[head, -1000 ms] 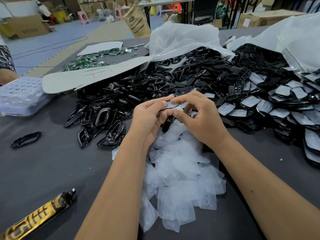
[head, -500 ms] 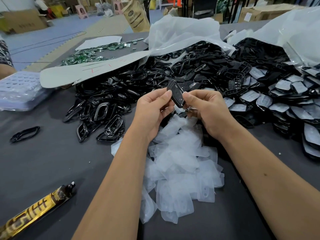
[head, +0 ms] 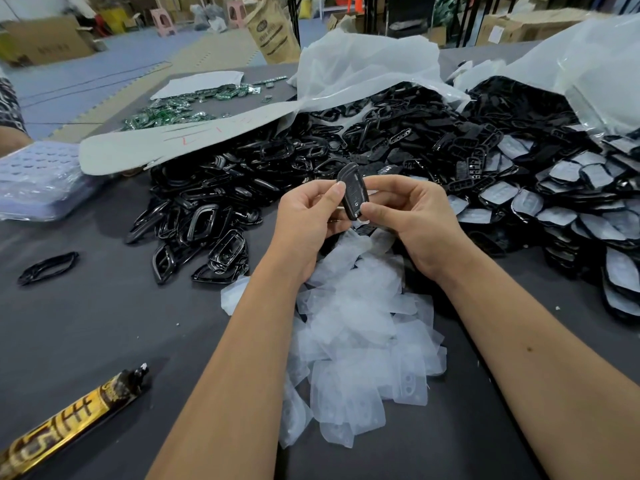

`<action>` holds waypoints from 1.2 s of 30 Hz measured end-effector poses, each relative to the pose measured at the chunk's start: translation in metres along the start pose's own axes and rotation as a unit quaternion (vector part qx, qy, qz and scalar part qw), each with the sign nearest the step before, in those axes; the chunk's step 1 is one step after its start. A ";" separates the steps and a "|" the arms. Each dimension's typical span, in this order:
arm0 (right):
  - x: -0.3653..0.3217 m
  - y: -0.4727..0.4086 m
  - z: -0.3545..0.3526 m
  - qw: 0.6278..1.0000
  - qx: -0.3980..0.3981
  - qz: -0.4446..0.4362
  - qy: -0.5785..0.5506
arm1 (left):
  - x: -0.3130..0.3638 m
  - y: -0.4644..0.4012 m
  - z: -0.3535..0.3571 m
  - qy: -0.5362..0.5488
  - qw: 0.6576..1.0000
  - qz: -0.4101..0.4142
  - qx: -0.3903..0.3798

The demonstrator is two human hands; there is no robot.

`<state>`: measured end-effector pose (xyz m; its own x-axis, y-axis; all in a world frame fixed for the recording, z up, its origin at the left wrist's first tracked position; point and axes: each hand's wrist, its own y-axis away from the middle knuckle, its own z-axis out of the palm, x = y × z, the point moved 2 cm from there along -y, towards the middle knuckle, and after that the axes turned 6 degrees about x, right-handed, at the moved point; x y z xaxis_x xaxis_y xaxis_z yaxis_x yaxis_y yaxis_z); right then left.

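Observation:
A black key-fob shell (head: 353, 190) stands nearly upright between both hands, above the table. My left hand (head: 304, 220) pinches its left edge with thumb and fingers. My right hand (head: 412, 216) grips its right side, thumb on the lower front. Under the hands lies a heap of clear peeled film pieces (head: 356, 341). A large pile of black fob frames (head: 214, 209) spreads to the left and behind. Black shells with pale film on them (head: 568, 202) are heaped to the right.
A gold and black tube (head: 69, 424) lies at the near left on the grey table (head: 86, 323). One loose black frame (head: 48, 268) sits left. Green circuit boards (head: 173, 109), a grey card sheet (head: 180, 140) and plastic bags (head: 363, 64) lie behind. A clear tray stack (head: 38, 178) is far left.
The hands have lifted the black shell off the film heap and turned it upright, its button face towards me. The camera has tipped slightly.

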<state>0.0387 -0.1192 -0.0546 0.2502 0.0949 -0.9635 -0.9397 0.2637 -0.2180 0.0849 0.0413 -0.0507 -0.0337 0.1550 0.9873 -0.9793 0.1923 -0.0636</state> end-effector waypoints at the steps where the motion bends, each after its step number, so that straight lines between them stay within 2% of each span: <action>1: -0.001 0.000 0.000 1.000 0.001 -0.001 0.002 | 0.000 0.001 0.000 -0.001 1.000 0.001 -0.005; 7: -0.001 0.000 0.002 0.999 -0.012 0.029 -0.011 | 0.002 0.003 0.002 -0.017 1.000 0.018 -0.005; 11: -0.002 0.002 0.002 1.000 0.000 0.009 0.021 | 0.001 0.003 0.003 -0.033 0.999 0.038 -0.005; 13: -0.004 0.003 0.003 0.996 0.043 -0.038 0.066 | 0.000 0.002 0.004 -0.030 0.999 0.028 0.008; 16: -0.007 0.005 0.004 0.964 0.115 -0.146 0.190 | 0.000 0.000 0.004 0.011 0.999 -0.033 0.030; 19: -0.010 0.010 0.008 0.926 0.123 -0.231 0.271 | 0.000 0.000 0.003 0.016 0.998 -0.057 -0.002; 21: -0.011 0.012 0.011 0.918 0.108 -0.249 0.289 | -0.001 0.001 0.001 0.017 0.999 -0.042 0.001; 24: -0.009 0.009 0.008 0.943 0.125 -0.194 0.240 | -0.001 0.002 -0.001 0.046 0.998 -0.036 0.033; 26: -0.007 0.005 0.004 0.971 0.129 -0.108 0.171 | -0.001 0.001 0.000 0.040 0.998 -0.027 0.034; 28: -0.006 0.004 0.002 0.989 0.100 -0.034 0.104 | 0.000 0.002 0.001 0.016 1.000 -0.011 0.020; 32: -0.004 0.003 0.005 0.991 0.065 -0.031 0.111 | 0.000 0.004 0.003 -0.005 1.000 0.011 0.005; 36: -0.004 0.002 0.005 0.990 0.084 -0.028 0.108 | -0.001 0.004 0.001 -0.024 0.999 0.036 0.032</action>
<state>0.0373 -0.1147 -0.0507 0.2280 -0.1266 -0.9654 -0.8696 0.4196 -0.2604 0.0809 0.0406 -0.0514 -0.1129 0.1201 0.9863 -0.9847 0.1193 -0.1272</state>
